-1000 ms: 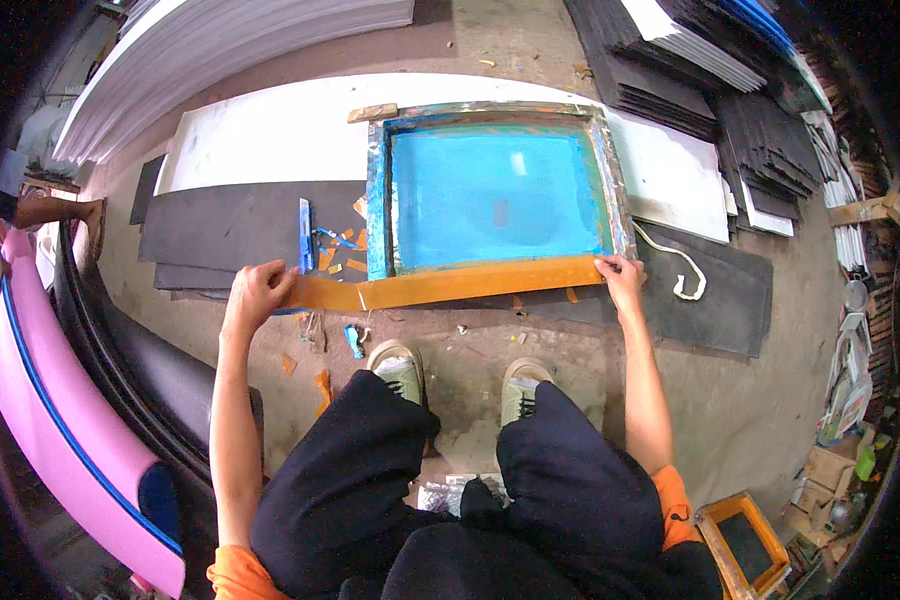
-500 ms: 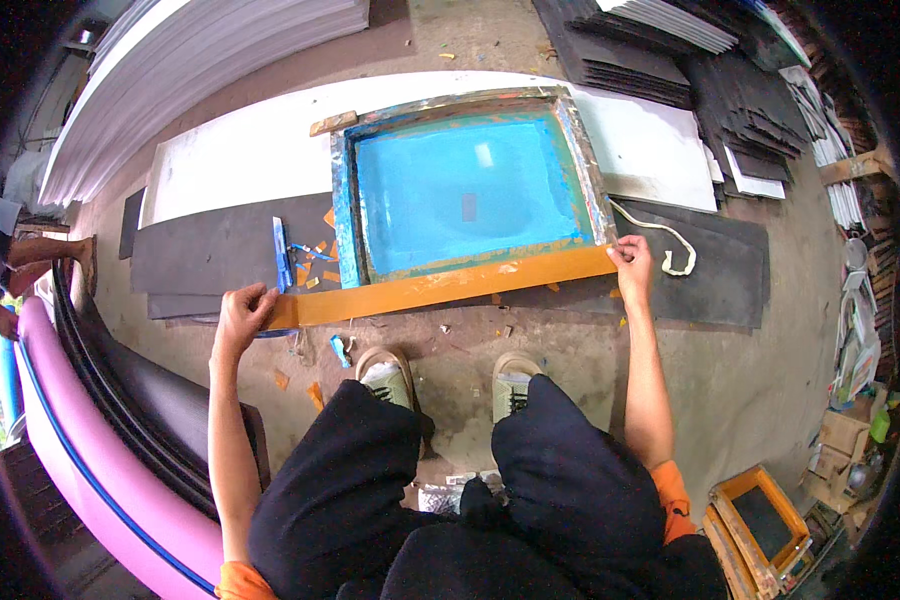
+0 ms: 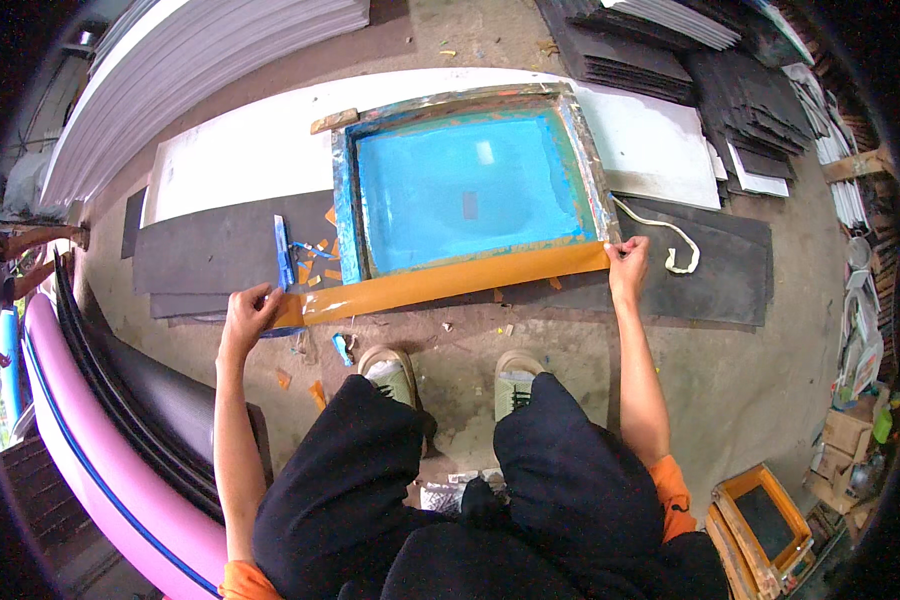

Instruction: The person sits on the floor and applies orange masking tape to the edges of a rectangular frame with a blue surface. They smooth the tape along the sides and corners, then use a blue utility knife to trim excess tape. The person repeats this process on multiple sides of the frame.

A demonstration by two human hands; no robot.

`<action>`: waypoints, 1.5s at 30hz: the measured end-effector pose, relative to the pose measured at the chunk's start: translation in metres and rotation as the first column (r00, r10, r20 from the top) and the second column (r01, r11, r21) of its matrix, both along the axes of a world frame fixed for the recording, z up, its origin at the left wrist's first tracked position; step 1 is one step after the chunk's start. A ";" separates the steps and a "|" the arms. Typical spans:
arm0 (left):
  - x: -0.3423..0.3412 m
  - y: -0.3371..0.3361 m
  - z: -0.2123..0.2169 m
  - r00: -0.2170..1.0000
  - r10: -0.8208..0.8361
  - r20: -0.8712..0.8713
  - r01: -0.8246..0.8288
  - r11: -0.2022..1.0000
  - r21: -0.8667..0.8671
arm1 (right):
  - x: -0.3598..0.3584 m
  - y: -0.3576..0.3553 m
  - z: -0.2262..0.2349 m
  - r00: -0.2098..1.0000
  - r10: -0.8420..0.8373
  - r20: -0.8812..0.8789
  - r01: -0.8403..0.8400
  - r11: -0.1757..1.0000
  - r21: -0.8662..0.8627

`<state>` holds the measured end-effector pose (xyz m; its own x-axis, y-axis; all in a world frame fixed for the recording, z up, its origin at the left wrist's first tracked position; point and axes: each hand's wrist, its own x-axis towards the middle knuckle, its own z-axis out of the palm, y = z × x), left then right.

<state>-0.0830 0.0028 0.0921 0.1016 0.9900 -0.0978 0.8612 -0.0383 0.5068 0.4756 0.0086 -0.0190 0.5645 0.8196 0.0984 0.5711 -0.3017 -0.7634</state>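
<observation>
Orange-brown tape strip [image 3: 455, 284] is stretching, in the head view, along the near side of the wooden screen frame [image 3: 344, 200], covering most of its near rail and running out past its near left corner. The left hand [image 3: 247, 318] is pinching one end between thumb and fingers, beyond the frame's near left corner; the right hand [image 3: 628, 265] is pinching the other end at the frame's near right corner. The strip is looking mostly straight and taut, with a pale glare near its left end; whether any of it is sticking to the frame, I cannot tell. Blue-coated mesh [image 3: 420, 190] is filling the frame's inside. White sheet [image 3: 230, 150] is lying under and beyond the frame, while black sheets [image 3: 205, 240] are reaching out to its left. A blue cutter-like tool [image 3: 284, 255] is lying just left of the frame, with orange scraps [image 3: 331, 215] between the two, and a white cord [image 3: 682, 269] is trailing to the frame's right. The step in hand seems to be lining the strip up with the near rail; the next move is probably calling for even tension and both ends staying level with that rail.
</observation>
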 end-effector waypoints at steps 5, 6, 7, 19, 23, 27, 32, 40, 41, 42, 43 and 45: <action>0.012 0.001 0.010 0.999 0.043 0.022 -0.041 0.994 -0.101 | 0.002 0.001 -0.002 0.998 0.010 0.062 -0.005 0.997 -0.080; 0.011 0.001 0.010 0.999 0.042 0.003 -0.041 0.993 -0.106 | 0.001 0.002 -0.003 0.996 0.029 0.085 -0.020 0.994 -0.104; 0.011 0.001 0.008 0.999 0.032 -0.015 -0.033 0.995 -0.098 | 0.001 0.002 -0.003 0.981 0.021 0.194 0.002 0.993 -0.118; 0.012 0.000 -0.034 0.966 -0.060 -0.250 0.065 0.998 0.011 | 0.001 -0.002 -0.015 0.924 0.041 0.379 0.008 0.992 -0.126; 0.019 0.002 -0.042 0.941 -0.099 -0.323 0.085 0.995 -0.056 | -0.010 -0.003 -0.009 0.892 0.068 0.447 -0.013 0.992 -0.126; 0.020 0.003 -0.059 0.916 -0.118 -0.385 0.104 0.993 -0.056 | -0.013 -0.003 -0.012 0.900 0.062 0.432 -0.022 0.995 -0.097; 0.043 0.006 -0.068 0.888 -0.160 -0.430 0.130 0.986 -0.100 | -0.005 -0.003 -0.022 0.879 0.063 0.472 -0.032 0.997 -0.073; 0.075 0.015 -0.070 0.880 -0.187 -0.437 0.025 0.936 -0.350 | -0.011 -0.005 -0.027 0.885 0.056 0.463 -0.016 0.996 -0.091; 0.077 0.019 -0.071 0.888 -0.181 -0.422 0.002 0.920 -0.391 | -0.009 -0.005 -0.026 0.885 0.057 0.462 -0.010 0.994 -0.105; 0.078 0.022 -0.071 0.920 -0.150 -0.362 -0.031 0.893 -0.450 | -0.008 -0.006 -0.025 0.885 0.058 0.461 -0.003 0.993 -0.119; 0.077 0.024 -0.072 0.947 -0.115 -0.301 -0.057 0.859 -0.509 | -0.006 -0.007 -0.024 0.886 0.058 0.461 0.004 0.991 -0.133; 0.069 0.027 -0.086 0.985 -0.009 -0.171 -0.098 0.789 -0.607 | 0.000 -0.005 -0.028 0.942 0.062 0.331 -0.021 0.992 -0.125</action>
<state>-0.0139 0.0299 0.0065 -0.0104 0.7201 -0.6938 0.9233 0.2733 0.2699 0.4757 0.0039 -0.0470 0.4811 0.8588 0.1760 0.8006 -0.3486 -0.4873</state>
